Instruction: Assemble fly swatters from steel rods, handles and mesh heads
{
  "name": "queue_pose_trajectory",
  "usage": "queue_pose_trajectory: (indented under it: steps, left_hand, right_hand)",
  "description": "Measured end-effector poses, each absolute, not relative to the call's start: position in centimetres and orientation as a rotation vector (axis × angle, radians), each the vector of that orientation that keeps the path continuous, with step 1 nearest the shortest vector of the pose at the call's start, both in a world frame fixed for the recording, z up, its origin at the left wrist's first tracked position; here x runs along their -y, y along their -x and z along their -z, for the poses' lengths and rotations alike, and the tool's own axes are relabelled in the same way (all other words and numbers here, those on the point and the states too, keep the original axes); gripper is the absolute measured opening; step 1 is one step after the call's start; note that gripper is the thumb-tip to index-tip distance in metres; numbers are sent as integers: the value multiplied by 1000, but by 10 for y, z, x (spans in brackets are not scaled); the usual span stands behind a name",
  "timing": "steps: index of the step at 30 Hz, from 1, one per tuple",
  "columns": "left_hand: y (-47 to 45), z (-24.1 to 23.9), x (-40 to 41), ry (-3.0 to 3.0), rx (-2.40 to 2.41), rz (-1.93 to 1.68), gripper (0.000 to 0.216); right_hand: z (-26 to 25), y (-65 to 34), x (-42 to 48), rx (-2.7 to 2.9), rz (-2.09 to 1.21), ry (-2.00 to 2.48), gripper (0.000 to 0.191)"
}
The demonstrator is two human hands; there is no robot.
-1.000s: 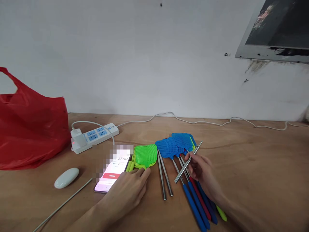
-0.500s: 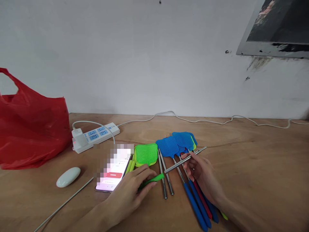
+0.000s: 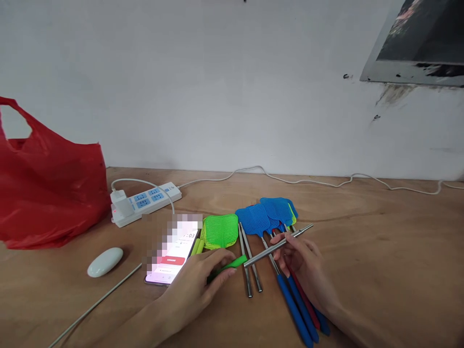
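L hand grips green handle; R hand holds metal rod.

Far left on the brown wooden table: crumpled red plastic bag. Right of it, near the wall, white power strip. In front of that, white oval pebble-shaped device, with flat glass smartphone to its right. Beside the phone, green mesh swatter head. Further right, two bare steel rods, then fanned blue mesh fly swatters. Across these, thin steel tube in right hand, tip seemingly touching green plastic handle in left hand.
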State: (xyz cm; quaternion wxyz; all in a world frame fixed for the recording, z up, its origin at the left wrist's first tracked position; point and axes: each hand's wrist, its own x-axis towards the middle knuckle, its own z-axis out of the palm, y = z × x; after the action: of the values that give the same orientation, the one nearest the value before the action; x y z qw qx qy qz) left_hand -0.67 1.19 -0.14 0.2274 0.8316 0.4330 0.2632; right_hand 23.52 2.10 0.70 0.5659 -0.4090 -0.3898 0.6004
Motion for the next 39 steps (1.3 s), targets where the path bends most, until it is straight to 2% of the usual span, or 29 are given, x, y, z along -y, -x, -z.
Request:
queue_pose_trajectory:
  steps: [16, 26, 30, 35, 39]
  left_hand:
    - [6, 1, -11, -2267, -1175, -708, 14]
    - [2, -5, -9, -2239, -1115, -699, 17]
    - [4, -4, -11, -2246, -1161, -698, 19]
    - [4, -4, -10, -2257, -1229, -588, 34]
    - [-1, -1, -3, -2282, -1208, -592, 36]
  right_hand:
    - [-2, -238, -20, 983, -1390, 911, 36]
    - [0, -232, -13, 1129, -1714, 776, 31]
    - [2, -233, -16, 1083, -1631, 800, 30]
    - [9, -237, -20, 985, -1461, 822, 28]
    - [12, -239, -20, 1134, -1401, 830, 31]
